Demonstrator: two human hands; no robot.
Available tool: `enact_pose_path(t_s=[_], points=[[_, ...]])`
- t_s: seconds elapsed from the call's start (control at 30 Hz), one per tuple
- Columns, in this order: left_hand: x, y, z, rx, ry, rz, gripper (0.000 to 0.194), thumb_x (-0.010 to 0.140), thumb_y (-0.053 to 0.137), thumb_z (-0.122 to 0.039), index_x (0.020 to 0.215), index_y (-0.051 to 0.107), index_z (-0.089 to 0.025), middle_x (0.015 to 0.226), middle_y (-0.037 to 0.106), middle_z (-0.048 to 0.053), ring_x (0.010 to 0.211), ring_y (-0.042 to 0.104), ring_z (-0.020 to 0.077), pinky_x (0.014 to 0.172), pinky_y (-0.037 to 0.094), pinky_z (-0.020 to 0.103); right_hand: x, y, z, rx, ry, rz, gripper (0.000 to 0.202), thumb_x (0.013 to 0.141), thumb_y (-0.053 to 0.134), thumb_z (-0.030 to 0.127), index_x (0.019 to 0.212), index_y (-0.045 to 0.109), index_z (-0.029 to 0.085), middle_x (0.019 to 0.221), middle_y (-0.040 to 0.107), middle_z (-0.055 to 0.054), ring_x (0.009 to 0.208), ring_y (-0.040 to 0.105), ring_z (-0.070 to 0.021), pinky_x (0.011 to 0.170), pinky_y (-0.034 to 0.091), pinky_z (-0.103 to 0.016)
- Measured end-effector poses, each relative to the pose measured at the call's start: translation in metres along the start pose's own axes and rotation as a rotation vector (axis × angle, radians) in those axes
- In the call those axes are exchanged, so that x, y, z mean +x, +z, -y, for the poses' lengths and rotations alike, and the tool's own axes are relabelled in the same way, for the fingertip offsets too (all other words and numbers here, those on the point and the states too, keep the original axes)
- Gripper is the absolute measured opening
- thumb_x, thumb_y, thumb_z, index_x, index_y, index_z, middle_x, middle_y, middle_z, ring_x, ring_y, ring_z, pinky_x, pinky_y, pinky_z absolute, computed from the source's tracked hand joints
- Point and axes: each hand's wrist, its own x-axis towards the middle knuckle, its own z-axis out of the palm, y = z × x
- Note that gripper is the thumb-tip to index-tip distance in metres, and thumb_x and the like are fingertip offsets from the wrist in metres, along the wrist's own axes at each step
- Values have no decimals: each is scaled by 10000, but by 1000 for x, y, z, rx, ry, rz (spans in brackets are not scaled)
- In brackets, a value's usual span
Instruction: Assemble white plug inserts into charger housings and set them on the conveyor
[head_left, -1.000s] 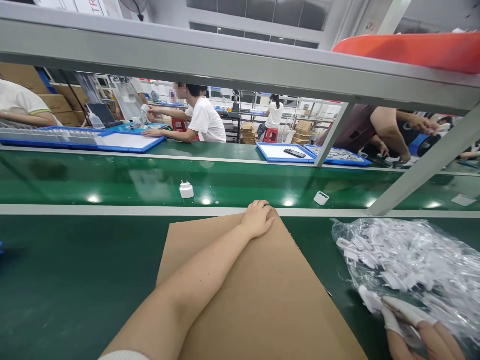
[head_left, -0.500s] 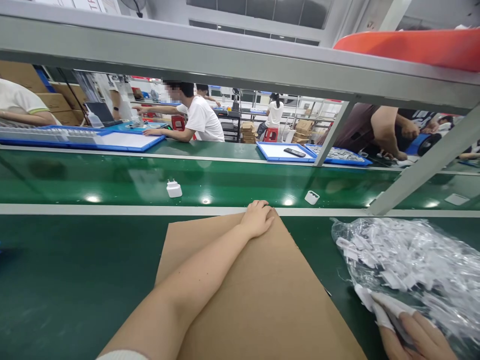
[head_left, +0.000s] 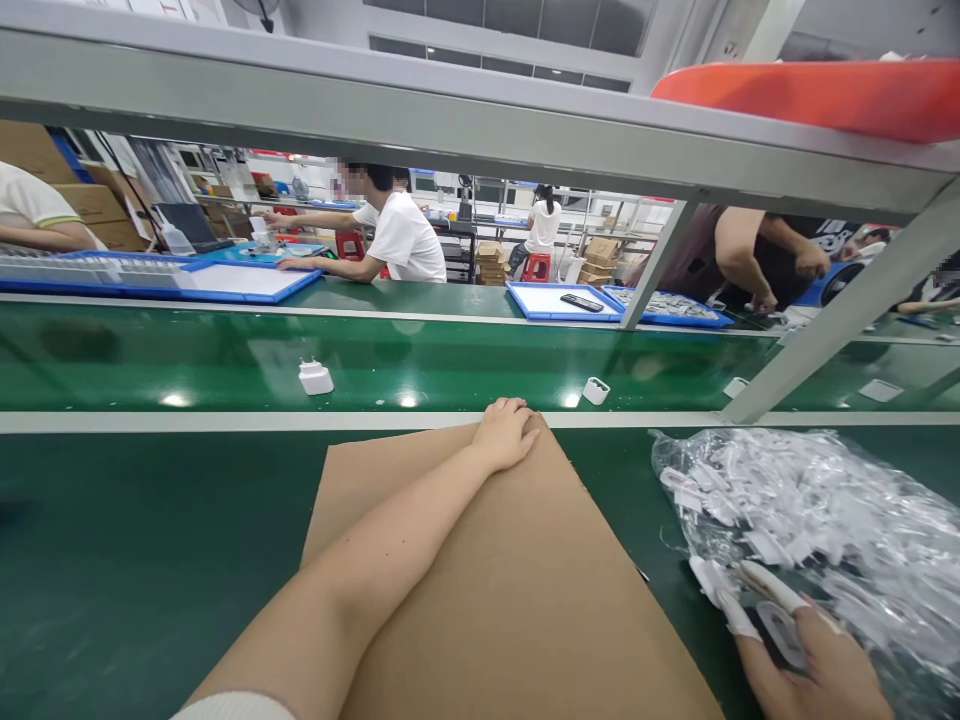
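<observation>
My left hand (head_left: 506, 436) rests on the far corner of a large brown cardboard sheet (head_left: 525, 580), its fingers curled over the edge. At the lower right, my right hand (head_left: 814, 640) has white coverings on its fingertips. Between its thumb and fingers is a small white-and-grey piece (head_left: 782, 632). A clear plastic bag (head_left: 825, 510) full of small white parts lies beside and beyond that hand.
Past the sheet, a green conveyor belt carries a white plug adapter (head_left: 316, 377) and a small white case (head_left: 596, 390). A grey frame (head_left: 450, 115) crosses above, holding a red bin (head_left: 810, 95). People sit beyond blue trays (head_left: 247, 281).
The white adapter and case have moved left along the belt. My right hand has opened somewhat, showing the piece between its fingers. My left hand stays on the cardboard corner.
</observation>
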Motion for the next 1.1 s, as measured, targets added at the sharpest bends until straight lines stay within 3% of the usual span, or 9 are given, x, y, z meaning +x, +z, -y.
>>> enact_pose_path(t_s=[0.07, 0.17, 0.3, 0.43, 0.53, 0.67, 0.77, 0.93, 1.1], points=[[2, 1, 2, 19, -23, -8, 412, 1042, 539, -431, 1336, 665, -170, 1471, 565, 108, 1365, 475, 301, 1183, 397, 472, 0, 3, 0, -14, -85, -13, 245, 931, 496, 439, 907, 607, 221, 853, 704, -137, 993, 696, -430, 771, 551, -524], [6, 1, 3, 43, -35, -18, 431, 1051, 501, -447, 1337, 663, -168, 1464, 575, 111, 1358, 479, 313, 1165, 401, 480, 4, 2, 8, 28, -147, -84, 274, 967, 513, 362, 1111, 658, 180, 931, 729, -123, 1014, 686, -380, 917, 544, -545], [12, 1, 3, 77, -14, -31, 433, 1050, 466, -429, 1319, 667, -156, 1417, 610, 124, 1314, 503, 326, 1143, 394, 486, 14, -7, 25, 107, -145, -164, 234, 961, 561, 220, 1177, 644, 185, 1010, 739, -106, 994, 689, -291, 1004, 543, -490], [22, -5, -2, 143, 8, -60, 510, 1038, 437, -406, 1366, 627, -65, 1371, 617, 208, 1292, 491, 399, 1147, 327, 575, 23, -11, 33, 191, -142, -166, 266, 940, 548, 128, 1185, 617, 204, 992, 726, -79, 945, 691, -245, 1025, 559, -467], [44, -12, -10, 226, 73, -40, 572, 1039, 420, -364, 1502, 510, -41, 1477, 540, 224, 1386, 413, 411, 1185, 277, 575, 25, -12, 33, 243, -122, -137, 289, 927, 531, 93, 1173, 611, 221, 996, 719, -77, 963, 689, -253, 1014, 576, -485], [94, -16, -26, 251, 125, 50, 662, 988, 476, -213, 1632, 344, -134, 1677, 334, 131, 1492, 322, 363, 1214, 290, 505, 27, -12, 34, 305, -85, -78, 341, 906, 508, 47, 1162, 627, 237, 1007, 724, -76, 971, 690, -263, 1049, 561, -534], [126, -13, -38, 207, 111, 122, 732, 927, 544, -136, 1632, 350, -175, 1718, 249, 100, 1511, 316, 365, 1204, 330, 473, 29, -14, 36, 353, -18, -51, 383, 890, 496, 42, 1180, 651, 238, 1027, 729, -88, 1026, 683, -284, 1047, 556, -543], [141, -19, -52, 125, -1, 162, 424, 989, 524, -214, 1399, 573, -116, 1472, 537, 194, 1205, 583, 336, 943, 495, 404, 33, -16, 36, 411, 10, -20, 364, 903, 501, 45, 1170, 684, 210, 1017, 717, -104, 1028, 667, -281, 1008, 564, -483], [108, -44, -69, 71, -34, 123, 375, 1013, 600, -418, 1270, 585, -145, 1252, 638, 123, 953, 584, 242, 747, 440, 302, 32, -17, 32, 477, 53, -92, 314, 949, 508, 100, 1144, 709, 244, 1021, 749, -88, 1023, 689, -267, 1028, 558, -491]])
